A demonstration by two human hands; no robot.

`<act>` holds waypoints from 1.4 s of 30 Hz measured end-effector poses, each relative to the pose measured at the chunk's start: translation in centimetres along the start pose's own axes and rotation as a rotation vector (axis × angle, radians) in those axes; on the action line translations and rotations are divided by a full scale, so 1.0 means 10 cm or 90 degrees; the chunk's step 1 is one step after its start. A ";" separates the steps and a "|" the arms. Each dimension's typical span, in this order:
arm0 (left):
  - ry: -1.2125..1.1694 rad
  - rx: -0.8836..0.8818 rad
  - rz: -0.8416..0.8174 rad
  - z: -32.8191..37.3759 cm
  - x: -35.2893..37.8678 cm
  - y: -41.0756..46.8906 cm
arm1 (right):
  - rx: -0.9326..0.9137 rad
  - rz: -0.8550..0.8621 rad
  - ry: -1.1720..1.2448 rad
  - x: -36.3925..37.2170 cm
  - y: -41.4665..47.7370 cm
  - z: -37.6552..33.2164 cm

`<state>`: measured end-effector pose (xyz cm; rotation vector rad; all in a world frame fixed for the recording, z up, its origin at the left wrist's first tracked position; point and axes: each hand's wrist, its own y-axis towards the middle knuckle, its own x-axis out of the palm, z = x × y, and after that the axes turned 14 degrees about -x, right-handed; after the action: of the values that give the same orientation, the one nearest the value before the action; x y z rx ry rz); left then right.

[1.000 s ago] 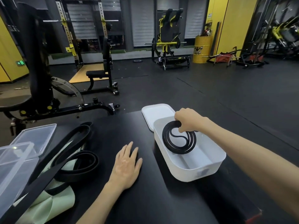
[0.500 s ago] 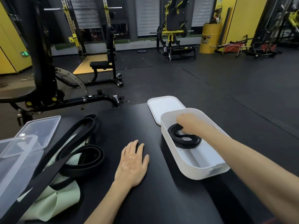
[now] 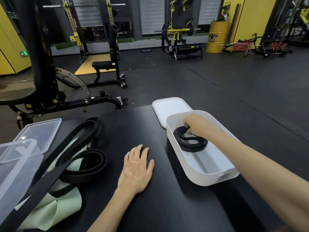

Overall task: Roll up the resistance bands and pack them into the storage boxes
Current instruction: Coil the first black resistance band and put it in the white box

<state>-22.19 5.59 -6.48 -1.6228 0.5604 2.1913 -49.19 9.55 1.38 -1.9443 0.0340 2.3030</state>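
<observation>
Gym table (image 3: 167, 206), centre right: coiled band (image 3: 192, 146), just lowered, lies inside the white box (image 3: 200, 181).
Right hand (image 3: 195, 124) fingers pinch its far edge; left hand (image 3: 136, 168) lies flat, fingers spread; other bands (image 3: 83, 164) wait lower left.

The right hand (image 3: 195, 124) reaches into the white storage box (image 3: 209, 180), its fingers (image 3: 188, 127) curled on a coiled black resistance band (image 3: 192, 146) lying at the box's far end; a white lid (image 3: 168, 108) lies just behind the box; the left hand (image 3: 135, 169) rests flat on the black counter (image 3: 167, 206); further left, loose black bands (image 3: 83, 166) lie over a pale green band (image 3: 50, 213), beside a clear box (image 3: 15, 164) and its clear lid (image 3: 41, 131).
</observation>
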 end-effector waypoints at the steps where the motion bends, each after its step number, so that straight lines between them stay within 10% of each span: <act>1: -0.002 -0.001 -0.001 0.00 0.00 0.00 | 0.010 0.011 0.032 0.03 0.01 0.02; 11: -0.009 -0.007 -0.004 0.01 -0.04 -0.02 | 0.038 0.053 0.078 0.10 -0.15 -0.11; 23: -0.014 -0.001 0.000 0.02 -0.03 -0.01 | 0.118 -0.153 0.170 0.51 -0.24 -0.30; 42: -0.020 -0.005 -0.002 -0.02 0.00 0.01 | 0.092 0.014 0.383 0.16 -0.30 -0.15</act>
<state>-22.09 5.43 -6.55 -1.5896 0.5393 2.2154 -47.67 12.50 -0.26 -2.4734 0.2692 1.5872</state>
